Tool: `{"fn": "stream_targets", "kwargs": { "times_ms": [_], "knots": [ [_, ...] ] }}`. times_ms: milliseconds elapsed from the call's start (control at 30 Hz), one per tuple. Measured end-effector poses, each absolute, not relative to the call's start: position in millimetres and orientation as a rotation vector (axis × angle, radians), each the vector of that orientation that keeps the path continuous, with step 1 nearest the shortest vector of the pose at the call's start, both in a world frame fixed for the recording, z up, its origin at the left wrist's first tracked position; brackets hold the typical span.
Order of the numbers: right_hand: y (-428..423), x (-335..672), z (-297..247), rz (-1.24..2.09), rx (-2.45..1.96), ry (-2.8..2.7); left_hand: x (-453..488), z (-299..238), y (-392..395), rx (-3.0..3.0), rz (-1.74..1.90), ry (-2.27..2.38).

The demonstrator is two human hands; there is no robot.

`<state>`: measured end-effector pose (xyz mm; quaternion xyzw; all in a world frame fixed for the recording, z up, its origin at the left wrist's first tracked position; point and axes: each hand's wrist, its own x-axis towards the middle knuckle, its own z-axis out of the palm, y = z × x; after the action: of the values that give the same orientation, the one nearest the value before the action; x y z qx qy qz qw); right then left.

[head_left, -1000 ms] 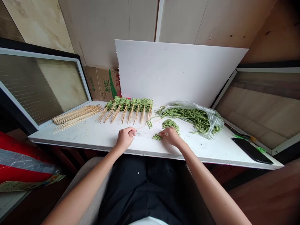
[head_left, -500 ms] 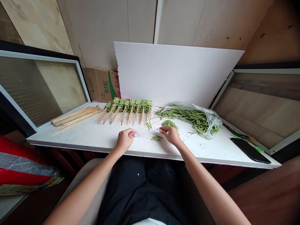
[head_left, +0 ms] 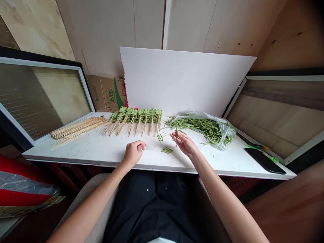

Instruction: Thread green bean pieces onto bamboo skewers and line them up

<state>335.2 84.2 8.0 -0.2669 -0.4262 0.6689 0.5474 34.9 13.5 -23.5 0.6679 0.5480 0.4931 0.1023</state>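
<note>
Partner: What are you seeing through the head view?

Operator: I'm looking down on a white tabletop point(head_left: 98, 145). Left of the middle, above the near edge, the left hand point(head_left: 133, 153) is pinching one end of a thin skewer point(head_left: 167, 135) between thumb and curled fingers. The skewer is slanting toward the far edge, carrying a few bean pieces point(head_left: 160, 138) partway along.

Partner: And the right hand?

Operator: The right hand point(head_left: 186, 144) is pinching a short bean length point(head_left: 176, 131) in its fingertips, near the skewer's other end. I can't tell whether the point is piercing it. Just behind that hand, a cut-bean pile point(head_left: 182, 132) is mostly hiding. Between the hands, closer to the near edge, a small bean group point(head_left: 167, 150) is lying.

Partner: What's around them?

Operator: Along the far edge, loaded skewers point(head_left: 141, 116) are lying in a row, sticks pointing nearward. Bare sticks point(head_left: 78, 129) are resting toward the left edge. Right of the middle, long beans point(head_left: 199, 125) are spilling from a clear bag point(head_left: 226, 130), and a black phone point(head_left: 264, 160) is lying by the near right corner.
</note>
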Motion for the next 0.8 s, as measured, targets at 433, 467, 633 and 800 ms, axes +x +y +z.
{"fn": "stream_targets", "kwargs": {
  "times_ms": [433, 467, 633, 800],
  "knots": [
    [83.7, 334.7, 8.0, 1.556, -0.687, -1.042, 33.3, -29.0, 15.9, 1.971, 1.427, 1.619],
    [83.4, 334.7, 8.6, 1.546, -0.700, -1.054, 33.1, -29.9, 16.3, 1.969, 1.429, 1.616],
    [82.4, 334.7, 11.2, 1.471, -0.785, -1.092, 31.8, -32.7, 18.0, 1.971, 1.426, 1.632],
    [79.7, 332.1, 11.8, 1.390, -0.806, -1.128, 31.2, -30.8, 17.3, 1.986, 1.418, 1.652]
  ]
}}
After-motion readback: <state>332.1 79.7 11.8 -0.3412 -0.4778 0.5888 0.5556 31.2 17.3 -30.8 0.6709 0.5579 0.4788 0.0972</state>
